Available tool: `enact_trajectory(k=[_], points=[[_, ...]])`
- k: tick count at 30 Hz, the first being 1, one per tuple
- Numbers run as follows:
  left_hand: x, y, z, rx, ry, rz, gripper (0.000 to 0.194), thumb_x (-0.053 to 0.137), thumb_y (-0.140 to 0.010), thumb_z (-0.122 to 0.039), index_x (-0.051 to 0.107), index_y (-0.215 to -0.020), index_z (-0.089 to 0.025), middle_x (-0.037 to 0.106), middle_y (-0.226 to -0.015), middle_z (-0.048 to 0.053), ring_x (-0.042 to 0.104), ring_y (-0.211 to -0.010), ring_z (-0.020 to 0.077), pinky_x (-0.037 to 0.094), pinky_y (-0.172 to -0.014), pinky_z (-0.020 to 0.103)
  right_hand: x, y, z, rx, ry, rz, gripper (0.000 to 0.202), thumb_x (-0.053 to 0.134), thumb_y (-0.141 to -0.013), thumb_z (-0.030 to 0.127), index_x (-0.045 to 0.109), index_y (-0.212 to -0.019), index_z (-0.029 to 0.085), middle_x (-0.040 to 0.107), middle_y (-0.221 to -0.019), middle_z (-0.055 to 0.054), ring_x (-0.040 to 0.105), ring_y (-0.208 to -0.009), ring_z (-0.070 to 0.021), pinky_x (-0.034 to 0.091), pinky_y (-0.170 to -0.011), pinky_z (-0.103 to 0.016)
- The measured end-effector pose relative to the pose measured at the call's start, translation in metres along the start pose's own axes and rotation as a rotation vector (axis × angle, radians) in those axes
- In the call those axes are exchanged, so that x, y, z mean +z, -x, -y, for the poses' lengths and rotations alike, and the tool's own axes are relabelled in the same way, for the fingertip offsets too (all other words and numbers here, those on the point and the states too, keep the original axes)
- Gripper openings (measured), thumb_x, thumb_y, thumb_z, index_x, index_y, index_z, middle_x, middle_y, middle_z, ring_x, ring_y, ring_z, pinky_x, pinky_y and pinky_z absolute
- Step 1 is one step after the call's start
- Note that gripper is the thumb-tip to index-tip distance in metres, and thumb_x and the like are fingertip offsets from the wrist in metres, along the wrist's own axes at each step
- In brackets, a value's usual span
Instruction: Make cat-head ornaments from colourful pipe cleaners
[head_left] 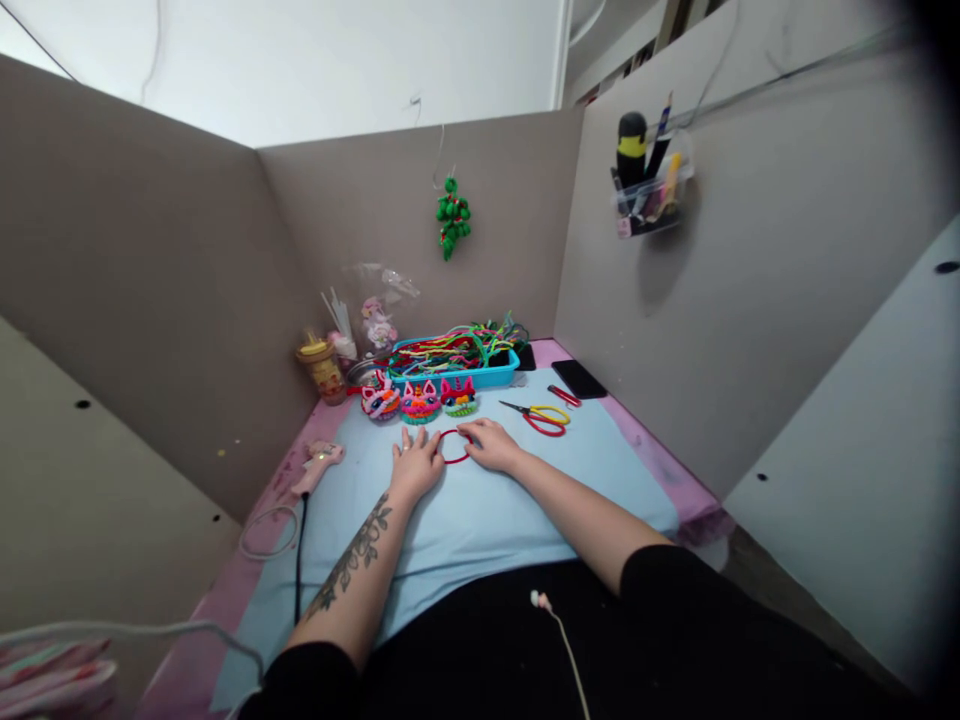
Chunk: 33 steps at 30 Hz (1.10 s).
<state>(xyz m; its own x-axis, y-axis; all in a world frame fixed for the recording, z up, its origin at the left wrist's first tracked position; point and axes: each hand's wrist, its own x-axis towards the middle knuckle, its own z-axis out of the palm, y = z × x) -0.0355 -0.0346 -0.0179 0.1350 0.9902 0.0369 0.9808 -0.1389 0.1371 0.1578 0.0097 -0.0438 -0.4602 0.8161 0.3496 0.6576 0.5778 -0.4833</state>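
Observation:
A thin red pipe cleaner [454, 462], bent into a round loop, lies on the light blue cloth between my hands. At its left side is my left hand [418, 465], palm down, with thumb and index finger at the loop and the other fingers spread on the cloth. My right hand [489, 445] has its curled fingers and thumb on the loop's right side. Just beyond the hands sit three colourful fuzzy animal-head figures [420, 402] in a row. Scissors [541, 415] with red and yellow handles lie to the right of my right hand.
A blue tray [491, 377] of colourful pipe cleaners stands behind the figures. A pink glue gun [319, 466] with a black cord lies left. Farther right are a red cutter [564, 396] and a black phone [578, 379]. A cup [322, 370] stands back left; grey partitions [495, 200] surround the table.

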Motion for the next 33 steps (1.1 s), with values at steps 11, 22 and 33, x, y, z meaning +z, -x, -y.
enact_trajectory(k=[11,22,33], points=[[-0.001,-0.001,0.000,0.010,0.022,0.055,0.050,0.031,-0.086,-0.038,0.035,-0.137,-0.037,0.028,-0.148,0.002,0.013,-0.136,0.0375,0.020,-0.104,0.057,-0.002,0.000,-0.003,-0.032,0.011,0.011,0.036,0.055,-0.079,0.024,0.061,-0.115,0.023,0.066,-0.107,-0.005,0.050,-0.108,-0.0222,0.040,-0.092,-0.037],[0.003,-0.002,0.001,-0.008,0.053,0.041,0.050,0.033,-0.085,-0.038,0.038,-0.135,-0.037,0.024,-0.149,0.003,0.009,-0.136,0.0389,0.019,-0.105,0.056,-0.007,0.004,0.005,-0.037,0.062,0.045,0.032,0.050,-0.084,0.039,0.063,-0.111,0.027,0.064,-0.112,-0.003,0.044,-0.112,-0.0240,0.033,-0.095,-0.041],[0.000,-0.001,-0.001,-0.013,0.051,0.043,0.049,0.034,-0.086,-0.038,0.038,-0.135,-0.038,0.024,-0.149,0.002,0.010,-0.137,0.0377,0.019,-0.105,0.054,0.000,0.000,0.010,0.059,0.070,0.016,0.033,0.061,-0.077,0.041,0.063,-0.105,0.025,0.065,-0.102,-0.004,0.049,-0.102,-0.0227,0.033,-0.090,-0.038]])
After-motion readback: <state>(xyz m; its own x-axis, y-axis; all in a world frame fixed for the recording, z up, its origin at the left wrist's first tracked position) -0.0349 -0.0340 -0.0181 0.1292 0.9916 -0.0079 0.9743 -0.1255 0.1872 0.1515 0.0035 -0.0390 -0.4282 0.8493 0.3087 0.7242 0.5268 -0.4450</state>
